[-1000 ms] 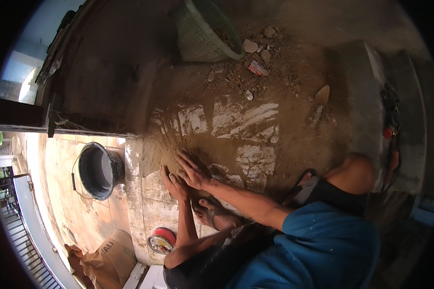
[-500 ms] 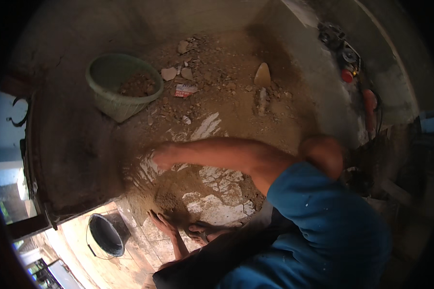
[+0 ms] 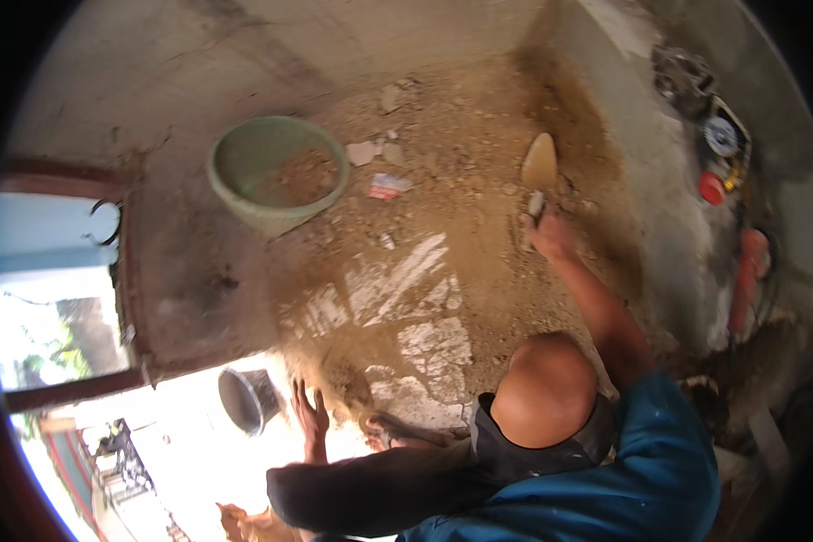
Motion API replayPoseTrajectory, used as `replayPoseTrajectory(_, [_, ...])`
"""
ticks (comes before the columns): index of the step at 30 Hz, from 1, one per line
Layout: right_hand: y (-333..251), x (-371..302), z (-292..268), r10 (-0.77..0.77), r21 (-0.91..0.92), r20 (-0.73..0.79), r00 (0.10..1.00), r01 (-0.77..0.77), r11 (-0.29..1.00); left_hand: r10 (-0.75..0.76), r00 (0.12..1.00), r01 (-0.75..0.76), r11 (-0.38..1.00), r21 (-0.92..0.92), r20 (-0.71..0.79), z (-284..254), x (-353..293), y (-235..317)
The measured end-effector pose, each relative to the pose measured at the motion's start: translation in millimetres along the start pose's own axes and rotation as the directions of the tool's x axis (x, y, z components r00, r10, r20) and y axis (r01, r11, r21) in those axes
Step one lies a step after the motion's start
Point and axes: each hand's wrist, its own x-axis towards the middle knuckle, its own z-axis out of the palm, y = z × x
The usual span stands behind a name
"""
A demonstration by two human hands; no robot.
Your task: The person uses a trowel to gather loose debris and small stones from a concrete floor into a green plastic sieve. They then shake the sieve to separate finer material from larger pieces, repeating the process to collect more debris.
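Note:
A trowel [image 3: 540, 163] lies on the dusty floor at the far right, its pointed blade facing away from me. My right hand [image 3: 554, 233] reaches out to it, thumb and fingers closing round the short handle. Low in the view, my left hand [image 3: 310, 414] is open with fingers spread, beside a heap of loose brown dirt [image 3: 339, 378]. Nothing shows in that hand. Between the hands, pale cracked patches [image 3: 434, 352] show through the dirt. My bent knee [image 3: 544, 393] and sandalled foot [image 3: 393, 432] are near.
A green basin [image 3: 235, 194] holding rubble stands at the back left. Broken pieces [image 3: 363, 153] and a red-and-white packet [image 3: 388, 185] lie beside it. A black bucket [image 3: 244, 402] stands by the bright doorway. Along the right wall ledge are an angle grinder [image 3: 750, 280] and other tools.
My right hand has swung from the dirt patch on the left to the trowel handle at the right. My left hand's fingers have spread and lifted. The whole view has shifted.

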Motion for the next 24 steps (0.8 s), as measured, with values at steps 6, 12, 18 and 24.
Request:
replayPoseTrajectory(6, [5,8,18,0.005,-0.048,-0.017,1.0,-0.006,0.999,-0.033,0.997,0.025,0.994,0.105,0.073,-64,107,80])
replayPoseTrajectory(12, [3,12,-3,0.052,0.038,0.094,0.994,-0.056,0.998,-0.217,0.963,0.262,0.892,-0.37,0.158,-47,180,162])
replayPoseTrajectory(18, [10,2,-27,0.161,0.288,-0.048,0.986,-0.14,0.947,-0.314,0.933,0.31,0.459,-0.833,0.174,-38,291,211])
replayPoseTrajectory(24, [3,-12,-59,0.012,0.118,-0.036,0.999,-0.008,0.993,-0.356,0.806,-0.001,0.798,-0.602,-0.473,-67,420,222])
